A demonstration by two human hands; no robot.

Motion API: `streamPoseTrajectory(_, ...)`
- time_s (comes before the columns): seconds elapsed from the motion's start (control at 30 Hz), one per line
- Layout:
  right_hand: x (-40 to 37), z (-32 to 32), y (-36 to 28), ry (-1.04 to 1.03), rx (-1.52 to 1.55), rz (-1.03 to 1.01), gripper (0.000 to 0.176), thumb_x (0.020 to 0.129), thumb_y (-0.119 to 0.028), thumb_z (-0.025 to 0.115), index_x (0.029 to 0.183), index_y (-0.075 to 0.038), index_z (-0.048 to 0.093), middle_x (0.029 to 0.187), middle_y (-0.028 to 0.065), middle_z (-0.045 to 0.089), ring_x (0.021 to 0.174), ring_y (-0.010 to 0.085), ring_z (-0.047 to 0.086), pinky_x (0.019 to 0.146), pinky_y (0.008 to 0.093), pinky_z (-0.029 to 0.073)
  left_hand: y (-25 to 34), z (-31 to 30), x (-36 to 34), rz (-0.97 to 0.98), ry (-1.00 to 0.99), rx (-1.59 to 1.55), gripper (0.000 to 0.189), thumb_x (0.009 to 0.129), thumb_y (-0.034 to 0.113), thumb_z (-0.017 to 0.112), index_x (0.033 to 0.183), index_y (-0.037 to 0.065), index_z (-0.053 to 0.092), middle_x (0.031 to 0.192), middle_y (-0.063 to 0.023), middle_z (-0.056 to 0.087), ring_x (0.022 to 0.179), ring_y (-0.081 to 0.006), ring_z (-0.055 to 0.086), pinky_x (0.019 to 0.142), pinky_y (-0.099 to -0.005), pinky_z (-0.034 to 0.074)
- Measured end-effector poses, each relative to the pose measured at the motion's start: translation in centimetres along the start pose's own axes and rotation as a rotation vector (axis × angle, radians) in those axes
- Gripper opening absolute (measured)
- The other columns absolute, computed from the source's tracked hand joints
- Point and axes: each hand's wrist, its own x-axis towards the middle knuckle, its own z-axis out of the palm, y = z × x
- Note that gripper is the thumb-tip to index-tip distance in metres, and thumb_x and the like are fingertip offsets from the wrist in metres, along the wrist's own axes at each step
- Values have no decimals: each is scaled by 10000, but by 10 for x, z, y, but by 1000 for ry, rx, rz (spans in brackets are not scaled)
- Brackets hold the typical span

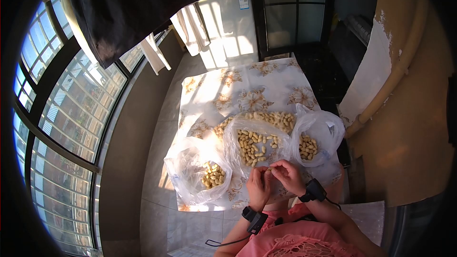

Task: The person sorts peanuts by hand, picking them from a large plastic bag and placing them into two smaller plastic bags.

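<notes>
Both hands meet at the table's near edge, fingertips touching. My left hand (259, 186) is closed, its thumb and fingers pinched. My right hand (288, 177) is closed in a pinch against it. Between the fingertips a small tan peanut shows, mostly covered by the fingers. Just beyond them a large clear plastic bag (231, 139) stands open, with unshelled peanuts (248, 146) inside. To the left, another clear bag (184, 181) holds a smaller heap of peanuts (213, 176). A third bag (328, 131) on the right also has peanuts (307, 147) in it.
A flowered tablecloth (254, 99) covers the table. More peanuts (278, 119) lie behind the middle bag. Windows (71, 109) line the left, dark cloth (143, 9) hangs above, and a white appliance (228, 33) stands behind. A pipe (388, 83) runs along the right wall.
</notes>
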Motion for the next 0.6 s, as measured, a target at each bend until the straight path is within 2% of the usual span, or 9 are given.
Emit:
streamPoseTrajectory(0.17, 1, 0, -2, 8, -46, -23, 142, 975, -89, 636, 1087, -2, 640, 947, 6, 655, 825, 33, 600, 729, 197, 502, -1, -1, -1, 3, 1, -22, 93, 918, 44, 616, 1004, 13, 602, 870, -134, 608, 704, -294, 599, 637, -365, 477)
streamPoseTrajectory(0.23, 1, 0, -4, 13, -54, -31, 139, 973, -88, 638, 1083, -3, 642, 944, 6, 655, 816, 33, 596, 719, 199, 498, 2, -4, 0, 24, -24, -36, 171, 855, -30, 571, 1020, 8, 600, 893, -141, 599, 708, -288, 590, 648, -355, 477)
streamPoseTrajectory(0.33, 1, 1, -7, 19, -64, -41, 136, 969, -85, 641, 1079, -4, 644, 940, 7, 655, 798, 34, 591, 701, 201, 491, 4, -6, -1, -13, -53, -59, 236, 808, -60, 539, 1027, 3, 601, 911, -145, 592, 725, -285, 583, 665, -347, 476)
streamPoseTrajectory(0.6, 1, 0, -2, 8, -33, -10, 142, 972, -76, 631, 1088, 6, 634, 952, 20, 657, 809, 51, 614, 717, 212, 520, 0, -3, 0, 43, -24, -15, 241, 809, -110, 516, 1006, 3, 598, 939, -155, 610, 794, -322, 612, 689, -362, 483)
